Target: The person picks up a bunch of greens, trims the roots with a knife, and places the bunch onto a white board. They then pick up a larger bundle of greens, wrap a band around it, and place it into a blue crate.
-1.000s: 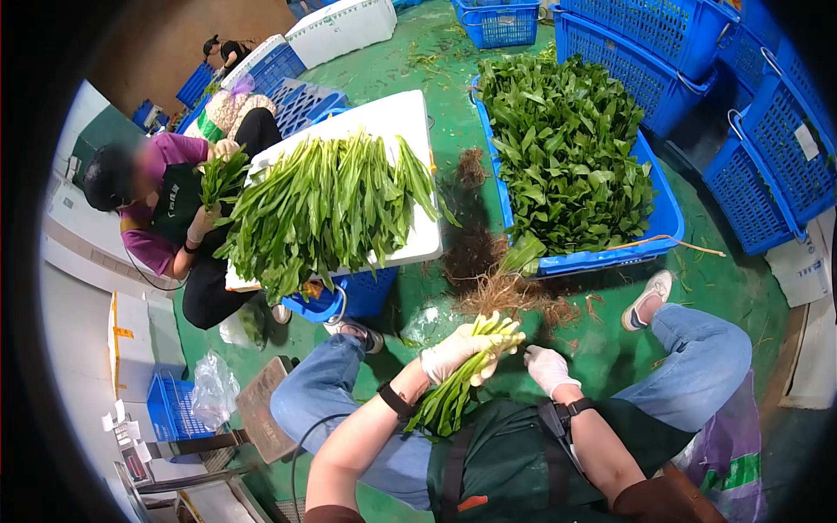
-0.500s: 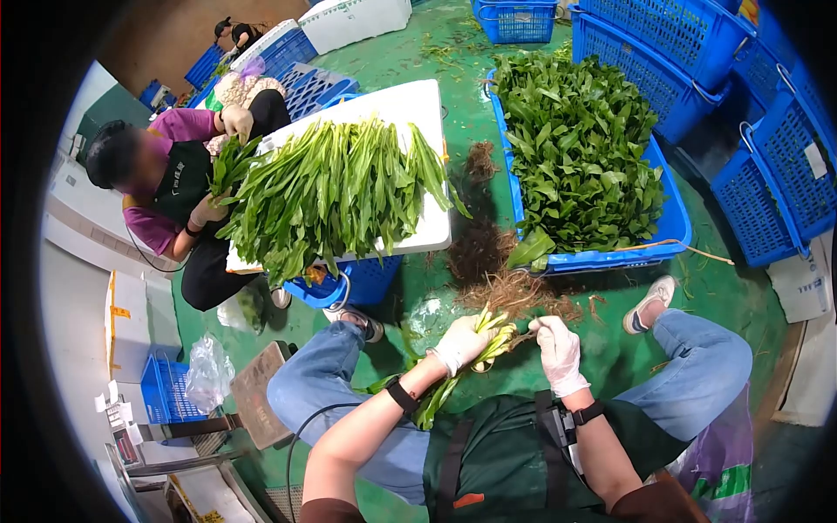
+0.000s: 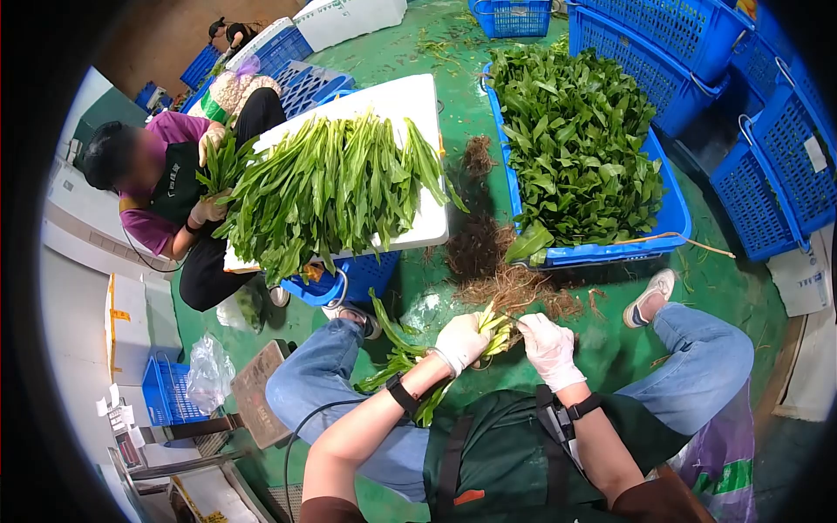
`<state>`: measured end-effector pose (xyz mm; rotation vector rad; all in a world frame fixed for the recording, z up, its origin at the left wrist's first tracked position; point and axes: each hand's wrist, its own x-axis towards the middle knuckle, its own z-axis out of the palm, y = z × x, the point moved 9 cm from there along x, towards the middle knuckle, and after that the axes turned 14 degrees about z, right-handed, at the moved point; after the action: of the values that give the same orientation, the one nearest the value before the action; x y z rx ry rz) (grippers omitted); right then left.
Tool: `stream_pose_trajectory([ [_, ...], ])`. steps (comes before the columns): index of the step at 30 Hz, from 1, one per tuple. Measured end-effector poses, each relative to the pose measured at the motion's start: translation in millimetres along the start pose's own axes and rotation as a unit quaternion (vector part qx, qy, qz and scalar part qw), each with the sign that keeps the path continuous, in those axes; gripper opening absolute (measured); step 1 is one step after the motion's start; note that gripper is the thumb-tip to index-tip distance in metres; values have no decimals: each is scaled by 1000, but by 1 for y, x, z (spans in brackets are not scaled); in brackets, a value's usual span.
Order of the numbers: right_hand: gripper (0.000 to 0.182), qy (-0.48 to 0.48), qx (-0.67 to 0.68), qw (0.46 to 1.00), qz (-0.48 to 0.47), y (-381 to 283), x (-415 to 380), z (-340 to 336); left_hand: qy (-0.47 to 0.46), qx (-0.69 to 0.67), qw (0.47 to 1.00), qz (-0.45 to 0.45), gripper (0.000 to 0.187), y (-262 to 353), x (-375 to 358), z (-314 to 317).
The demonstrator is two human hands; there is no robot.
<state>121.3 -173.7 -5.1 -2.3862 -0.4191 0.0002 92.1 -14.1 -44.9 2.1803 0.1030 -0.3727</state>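
Your left hand (image 3: 462,343) clamps greens (image 3: 498,333), hiding their middle; if your right hand (image 3: 549,350) pinches, I cannot tell.

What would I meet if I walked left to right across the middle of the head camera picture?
The person in the purple shirt → the white slab heaped with long green leaves → a clump of brown roots → the blue tub full of leafy greens → the tilted blue baskets.

Right fingertips' hold — unclear; purple sack (image 3: 725,444) — cut by dark rim
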Motion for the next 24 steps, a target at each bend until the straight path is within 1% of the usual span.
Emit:
stream_pose_trajectory([
  [1,8,12,-1,1000,5,8,-1,3,-1,0,1000,-1,23,6,-2,-3],
  [2,10,-51,-82,994,47,37,-6,30,-11,-80,996,-30,21,9,-7,-2],
  [3,13,-109,-163,977,87,76,-14,55,-19,-158,986,-54,20,11,-7,-2],
  [4,18,-191,-196,950,152,117,-24,72,17,-157,987,25,19,16,-3,-10],
  [5,21,-137,-121,964,194,125,-22,61,19,-152,988,29,19,7,5,-13],
  [7,22,-25,-12,977,209,85,1,14,43,-70,992,96,21,-1,9,-13],
  [8,22,-67,124,958,250,74,6,11,28,-128,990,55,21,4,4,-10],
  [9,22,-104,257,918,285,64,10,14,30,-130,990,54,21,1,4,-5],
  [10,23,-99,380,882,261,47,13,13,0,-156,988,21,20,-7,3,10],
  [11,23,-84,395,885,233,32,13,10,-32,-181,983,-13,19,-15,1,23],
  [12,24,-121,375,886,245,29,9,20,-51,-58,997,-1,19,-10,-1,21],
  [13,25,-158,355,885,258,28,4,30,-43,-14,997,67,20,5,-3,21],
  [14,25,-135,351,895,241,27,4,30,-71,-49,995,57,21,7,-7,27],
  [15,25,-135,351,894,242,28,2,33,-97,-83,991,46,22,13,-11,30],
  [16,24,-112,395,874,260,32,1,34,-97,-83,991,45,22,10,-11,32],
  [18,20,-76,467,828,301,33,-4,32,-90,-140,981,100,28,23,-9,30],
  [19,20,-74,467,828,302,34,-4,31,-92,-139,981,101,28,29,-8,27],
  [21,18,-59,577,732,357,41,-8,36,-149,-168,971,82,34,38,-11,29],
  [22,17,-65,566,740,358,35,-8,31,-161,-221,958,85,41,30,-8,38],
  [23,17,-64,567,739,360,34,-8,31,-162,-221,958,83,41,27,-8,39],
  [24,16,-53,563,743,358,35,-8,30,-169,-288,941,57,44,25,-10,41],
])
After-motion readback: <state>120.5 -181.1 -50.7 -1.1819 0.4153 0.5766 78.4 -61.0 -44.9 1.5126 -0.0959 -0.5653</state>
